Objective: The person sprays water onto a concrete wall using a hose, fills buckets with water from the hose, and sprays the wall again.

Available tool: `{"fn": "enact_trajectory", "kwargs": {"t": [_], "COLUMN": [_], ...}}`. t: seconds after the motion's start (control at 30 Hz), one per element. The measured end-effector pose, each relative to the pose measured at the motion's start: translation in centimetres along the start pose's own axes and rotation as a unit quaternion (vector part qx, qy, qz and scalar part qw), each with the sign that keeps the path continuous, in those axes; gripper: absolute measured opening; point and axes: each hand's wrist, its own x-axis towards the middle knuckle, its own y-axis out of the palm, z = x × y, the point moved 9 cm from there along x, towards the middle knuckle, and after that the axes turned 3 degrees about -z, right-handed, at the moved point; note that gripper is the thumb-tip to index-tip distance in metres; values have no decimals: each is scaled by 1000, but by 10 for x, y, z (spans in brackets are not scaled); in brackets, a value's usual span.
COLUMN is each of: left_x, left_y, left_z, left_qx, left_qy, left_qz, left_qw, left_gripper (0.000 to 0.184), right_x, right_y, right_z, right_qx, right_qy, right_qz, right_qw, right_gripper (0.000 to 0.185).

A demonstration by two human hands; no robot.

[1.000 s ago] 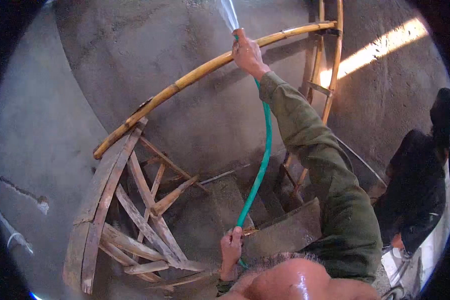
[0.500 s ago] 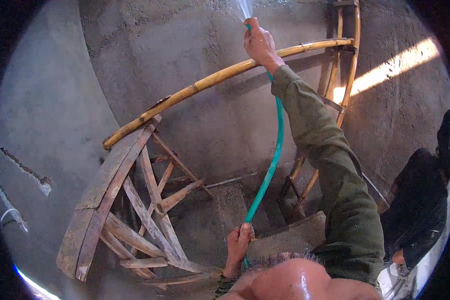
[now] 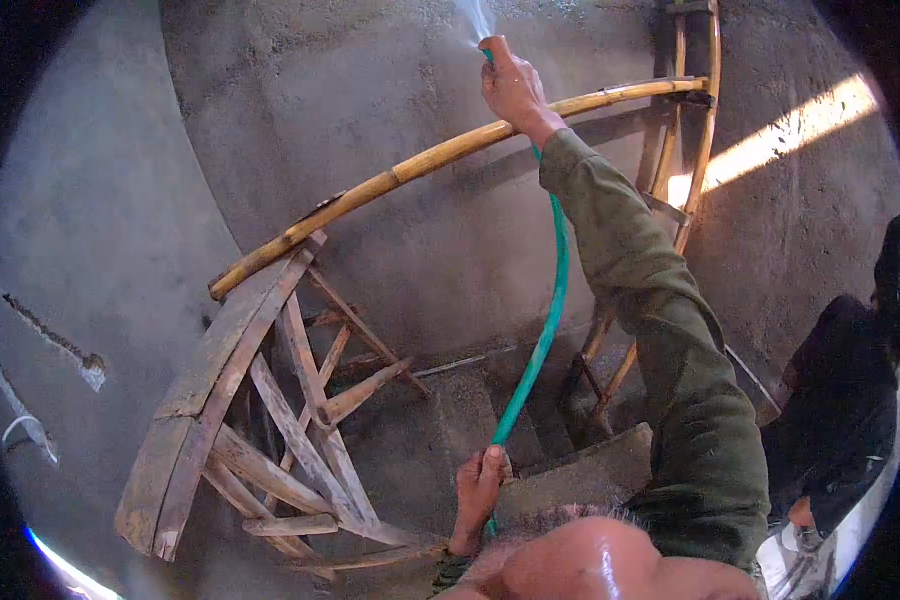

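Observation:
A green hose point(image 3: 553, 300) runs up between my two hands. My right hand point(image 3: 515, 92), arm stretched out, is closed around its upper end, with the thumb at the mouth. Water point(image 3: 478, 18) sprays from there toward the rough grey wall point(image 3: 370, 80). Lower down, near my body, my left hand point(image 3: 478, 490) is wrapped around the hose, thumb on top. Just beneath my right wrist passes a long bamboo pole point(image 3: 440, 155), which the forearm partly covers.
At the left stands a wooden trestle point(image 3: 220, 370) with braced legs, the pole's near end over its top. A bamboo ladder point(image 3: 705, 140) leans at the right, by the pole's far end. A person in dark clothing point(image 3: 835, 420) is at the right edge. Steps point(image 3: 470, 400) lie below.
My right hand and the hose end have shifted slightly left, and the spray with them. My left hand keeps its hold on the hose.

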Motion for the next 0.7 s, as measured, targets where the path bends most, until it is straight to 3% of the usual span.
{"fn": "enact_trajectory", "kwargs": {"t": [0.4,0.7], "left_x": [-3,-11], "left_y": [-12,-41], "left_z": [25,17], "left_qx": [-25,-35], "left_qy": [-53,-21], "left_qz": [-30,-44], "left_qw": [998,998], "left_gripper": [39,40], "right_x": [17,8], "right_y": [23,67], "right_z": [45,82], "right_qx": [44,59], "right_qy": [-37,-33], "right_qz": [15,55], "right_qw": [998,996], "right_gripper": [25,25]}}
